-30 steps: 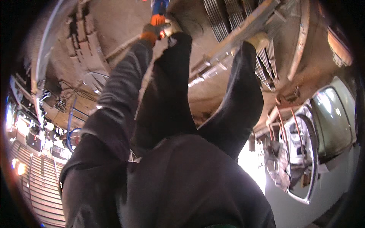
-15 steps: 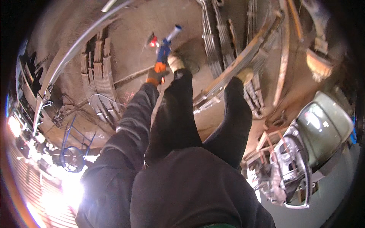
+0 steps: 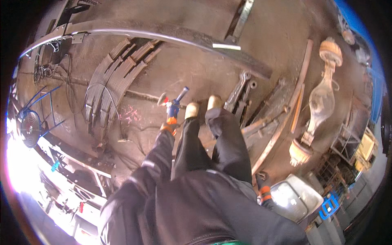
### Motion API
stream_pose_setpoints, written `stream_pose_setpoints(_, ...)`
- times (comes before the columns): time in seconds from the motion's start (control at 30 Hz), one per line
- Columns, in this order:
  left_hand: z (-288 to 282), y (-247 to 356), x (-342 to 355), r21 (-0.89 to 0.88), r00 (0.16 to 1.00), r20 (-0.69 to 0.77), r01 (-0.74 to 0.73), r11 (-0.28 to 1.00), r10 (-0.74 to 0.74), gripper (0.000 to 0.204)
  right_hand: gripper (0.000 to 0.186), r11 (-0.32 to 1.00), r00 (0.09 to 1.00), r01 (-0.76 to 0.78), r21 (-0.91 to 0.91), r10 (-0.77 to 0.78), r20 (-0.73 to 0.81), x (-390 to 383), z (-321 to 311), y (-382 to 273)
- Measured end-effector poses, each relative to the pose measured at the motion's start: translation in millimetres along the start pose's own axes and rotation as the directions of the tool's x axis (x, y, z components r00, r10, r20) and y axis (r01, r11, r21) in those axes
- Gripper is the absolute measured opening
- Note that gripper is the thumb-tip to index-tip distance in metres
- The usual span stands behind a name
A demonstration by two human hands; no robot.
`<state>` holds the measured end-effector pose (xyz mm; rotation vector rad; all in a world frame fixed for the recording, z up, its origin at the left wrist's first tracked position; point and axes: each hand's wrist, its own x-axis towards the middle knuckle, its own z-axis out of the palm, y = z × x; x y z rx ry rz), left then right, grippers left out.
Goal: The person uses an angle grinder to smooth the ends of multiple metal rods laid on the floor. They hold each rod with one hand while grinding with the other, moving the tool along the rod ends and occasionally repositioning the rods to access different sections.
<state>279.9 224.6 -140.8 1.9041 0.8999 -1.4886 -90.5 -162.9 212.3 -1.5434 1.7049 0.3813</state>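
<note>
In my left hand [image 3: 168, 125], gloved in grey and orange, is an angle grinder [image 3: 173, 109]. The grinder has a blue body, a blue-tipped side handle and a pale, reddish disc; it points forward, just left of my shoes, above the floor. My right hand [image 3: 263, 184], in a dark glove with orange bands, is out at my right side. It appears near the light-framed glass panel [image 3: 286, 198] and the near end of a long rusty bar [image 3: 281, 131]. Its fingers are too small and dark to read.
Stacked leaf springs [image 3: 107, 81] lie at the left. A long metal rail [image 3: 175, 38] crosses ahead. Thick steel links [image 3: 241, 92] lie beyond my shoes, and a rusty axle [image 3: 321, 100] sits at the right. A blue-framed fan [image 3: 32, 127] stands far left, with cables [image 3: 69, 81] nearby.
My view has shifted and turned, bringing the rail, whole axle and my right hand into sight. My feet are closer together. The grinder stays in my left hand.
</note>
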Motion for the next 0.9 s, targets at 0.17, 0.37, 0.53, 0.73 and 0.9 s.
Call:
stream_pose_setpoints(0.17,-39.5,10.2,-41.6,-0.291,0.984,-0.16,-0.119,0.949,0.075,0.04,0.032,0.972,0.954,-0.029,-0.234,0.097,0.285,146.7,0.4,-39.4)
stream_pose_setpoints(0.37,-35.6,-84.3,111.9,-0.175,0.805,-0.577,-0.286,0.942,0.137,0.049,0.034,0.946,0.916,0.28,-0.163,-0.212,0.34,232.1,58.7,-117.3)
stream_pose_setpoints(0.53,25.2,59.3,179.7,-0.48,0.859,-0.439,0.026,0.877,-0.265,0.079,0.04,0.907,0.929,0.301,-0.294,-0.209,0.307,219.5,28.3,-175.2)
stream_pose_setpoints(0.73,78.3,225.8,196.7,-0.772,0.693,-0.459,0.001,0.636,-0.557,0.084,0.046,0.708,0.955,0.22,-0.671,-0.017,0.296,238.2,-6.3,-194.1)
stream_pose_setpoints(0.9,95.0,294.1,228.0,-0.727,0.746,-0.389,0.112,0.677,-0.541,0.09,0.051,0.68,0.954,0.285,-0.675,-0.138,0.265,219.4,41.6,-249.5)
